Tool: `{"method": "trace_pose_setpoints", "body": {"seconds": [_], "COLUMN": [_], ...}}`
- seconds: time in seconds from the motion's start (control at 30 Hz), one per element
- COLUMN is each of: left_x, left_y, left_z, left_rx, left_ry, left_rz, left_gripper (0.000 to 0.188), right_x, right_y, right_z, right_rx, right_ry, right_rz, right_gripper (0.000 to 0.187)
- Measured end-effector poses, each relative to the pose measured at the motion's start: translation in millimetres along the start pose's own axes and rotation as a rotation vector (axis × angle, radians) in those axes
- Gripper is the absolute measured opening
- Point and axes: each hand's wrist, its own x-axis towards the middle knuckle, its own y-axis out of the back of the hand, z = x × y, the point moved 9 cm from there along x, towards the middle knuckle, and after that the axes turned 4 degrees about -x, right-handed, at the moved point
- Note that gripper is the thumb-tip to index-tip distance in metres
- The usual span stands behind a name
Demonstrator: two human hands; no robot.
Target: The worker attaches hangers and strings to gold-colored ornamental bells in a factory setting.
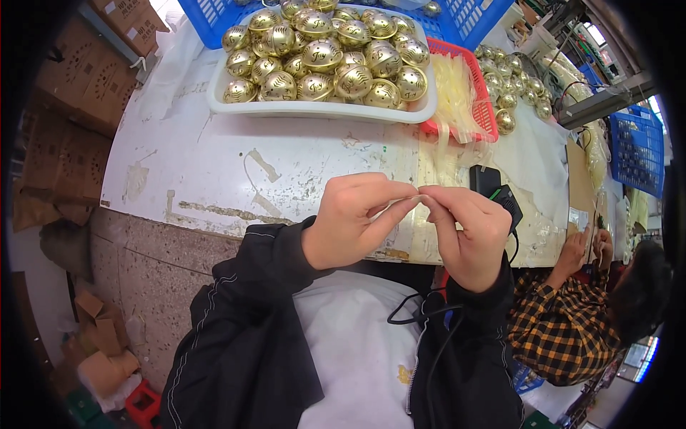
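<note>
My left hand (354, 218) and my right hand (471, 232) meet fingertip to fingertip above the near edge of the white table (214, 168). Both are closed in a pinch on a thin, pale strip (423, 197), which shows only as a sliver; the fingers hide the rest. Beyond them, a white tray (314, 109) is heaped with gold ball-shaped bells (321, 53) bearing dark markings. To its right, a red basket (487, 118) holds pale yellow, translucent strips (454, 89), some hanging over its near side.
A black device (486, 179) with a cable sits right of my right hand. More gold bells (511, 82) lie at the back right. A blue crate (457, 21) stands behind the tray. Cardboard boxes (78, 93) are stacked left. A person in a checked shirt (572, 322) works at right.
</note>
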Motion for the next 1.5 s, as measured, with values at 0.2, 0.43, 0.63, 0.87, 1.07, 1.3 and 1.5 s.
{"method": "trace_pose_setpoints", "body": {"seconds": [0.2, 0.43, 0.63, 0.87, 1.07, 1.3, 1.5], "left_x": [-4.6, -10.3, -12.1, -12.6, -18.8, -10.2, -37.1], "left_y": [1.4, -0.5, -6.8, -14.5, -17.7, -2.1, -5.9], "left_z": [-8.3, -19.0, -23.7, -20.9, -33.1, -17.2, -35.1], "left_rx": [-0.132, -0.331, -0.353, -0.327, -0.351, -0.056, -0.653], "left_ry": [0.134, 0.275, 0.326, 0.315, 0.425, 0.200, 0.527], "left_rz": [0.051, 0.060, 0.038, -0.082, -0.049, 0.083, 0.089], "left_gripper": [0.009, 0.015, 0.015, 0.014, 0.012, 0.015, 0.023], "right_x": [-5.1, -22.6, -22.0, -25.7, -32.9, -27.8, -4.6], "right_y": [-5.1, -10.1, -20.1, -20.6, -32.0, -22.0, 4.8], "right_z": [13.5, 38.2, 39.1, 51.3, 60.4, 53.5, 9.9], "right_rx": [0.134, 0.549, 0.666, 0.715, 0.811, 0.653, 0.131], "right_ry": [-0.091, -0.371, -0.391, -0.420, -0.502, -0.438, -0.008], "right_rz": [-0.004, 0.008, 0.021, 0.010, 0.030, 0.098, 0.271], "right_gripper": [0.014, 0.019, 0.018, 0.009, 0.006, 0.006, 0.012]}}
